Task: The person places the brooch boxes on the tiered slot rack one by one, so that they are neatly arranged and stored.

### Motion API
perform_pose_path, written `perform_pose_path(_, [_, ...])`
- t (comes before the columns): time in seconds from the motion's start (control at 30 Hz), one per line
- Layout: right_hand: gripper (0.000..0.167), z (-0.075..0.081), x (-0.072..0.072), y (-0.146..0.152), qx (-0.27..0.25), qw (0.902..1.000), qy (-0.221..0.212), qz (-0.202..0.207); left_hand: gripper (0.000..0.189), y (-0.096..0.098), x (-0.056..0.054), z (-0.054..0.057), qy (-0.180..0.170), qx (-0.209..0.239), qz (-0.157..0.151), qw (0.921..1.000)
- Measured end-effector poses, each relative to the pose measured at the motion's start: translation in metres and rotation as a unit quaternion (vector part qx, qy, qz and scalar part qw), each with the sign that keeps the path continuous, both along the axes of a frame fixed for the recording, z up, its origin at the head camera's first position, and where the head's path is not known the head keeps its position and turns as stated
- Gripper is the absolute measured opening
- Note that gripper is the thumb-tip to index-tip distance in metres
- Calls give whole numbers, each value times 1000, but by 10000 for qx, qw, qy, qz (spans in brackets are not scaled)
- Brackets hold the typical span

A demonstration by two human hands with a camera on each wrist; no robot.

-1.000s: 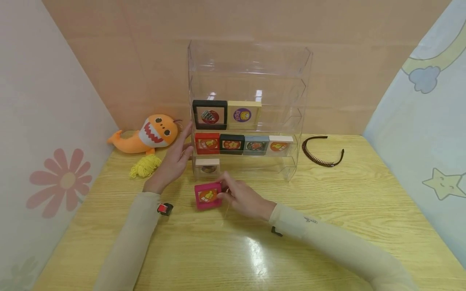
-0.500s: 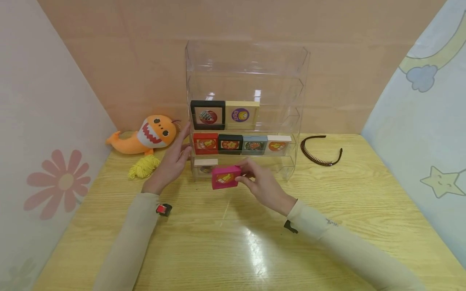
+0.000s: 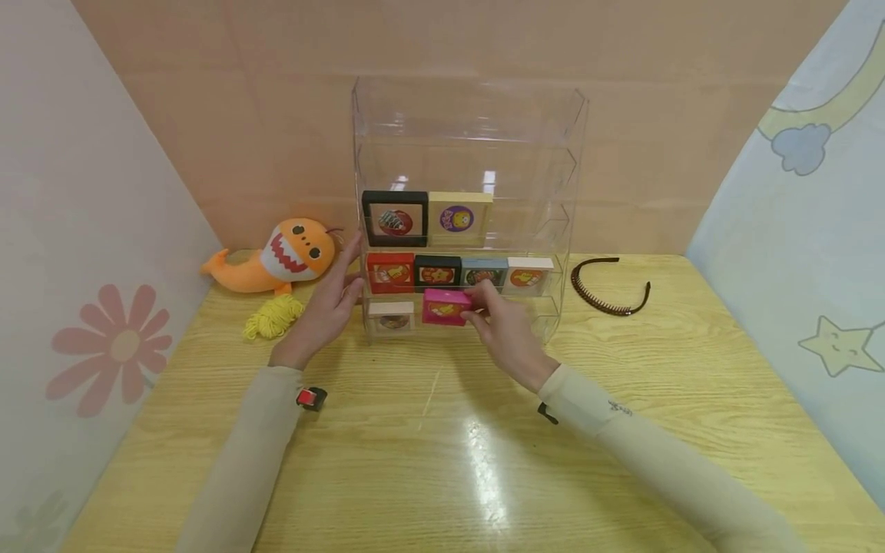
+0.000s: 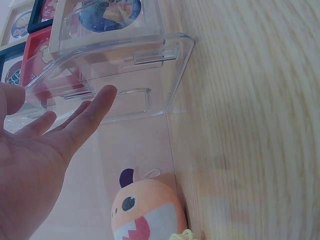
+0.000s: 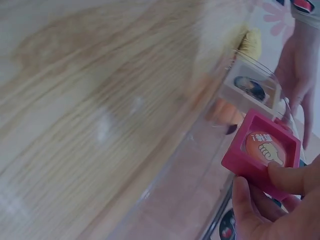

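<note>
My right hand (image 3: 508, 330) pinches a small pink square frame (image 3: 445, 307) by its right side, at the lowest tier of a clear tiered display rack (image 3: 470, 165). A thumbs-up picture shows inside the pink frame (image 5: 262, 147) in the right wrist view. To its left in that tier stands a white frame (image 3: 391, 316). My left hand (image 3: 328, 307) rests against the rack's left side with fingers extended. One tier up are a red frame (image 3: 390, 273), a black frame (image 3: 438, 273), a grey-blue frame (image 3: 482, 270) and a white thumbs-up frame (image 3: 528, 276).
Higher in the rack stand a larger black frame (image 3: 395, 219) and a cream frame (image 3: 460, 219). An orange shark plush (image 3: 276, 257) and a bundle of yellow yarn (image 3: 273, 317) lie left of the rack. A brown headband (image 3: 608, 296) lies to the right.
My right hand has lifted the pink frame from near the table and carried it right and up to the lowest tier. My left hand has stayed at the rack's side.
</note>
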State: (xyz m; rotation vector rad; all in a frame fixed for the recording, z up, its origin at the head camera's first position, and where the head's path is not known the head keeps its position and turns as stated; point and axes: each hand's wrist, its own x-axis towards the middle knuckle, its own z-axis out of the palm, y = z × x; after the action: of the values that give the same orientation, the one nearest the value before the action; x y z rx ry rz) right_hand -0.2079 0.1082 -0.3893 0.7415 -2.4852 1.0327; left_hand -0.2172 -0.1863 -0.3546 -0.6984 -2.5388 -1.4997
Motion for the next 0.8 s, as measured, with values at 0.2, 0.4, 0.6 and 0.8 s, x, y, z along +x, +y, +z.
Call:
perform_pose_path(0.2, [25, -6, -6, -8, 233, 9994, -245, 38, 66, 1, -1, -1, -19, 17, -35, 10000])
perform_pose_path(0.4, [27, -12, -8, -10, 339, 9986, -417, -31, 66, 3, -3, 1, 70, 65, -150, 9998])
perform_pose_path(0.6, [30, -17, -8, -9, 259, 9989, -395, -30, 68, -2, -19, -21, 69, 79, -106, 9999])
perform_pose_path(0.8, [38, -14, -4, -6, 335, 9988, -362, -24, 71, -6, -27, -34, 275, 37, -84, 9996])
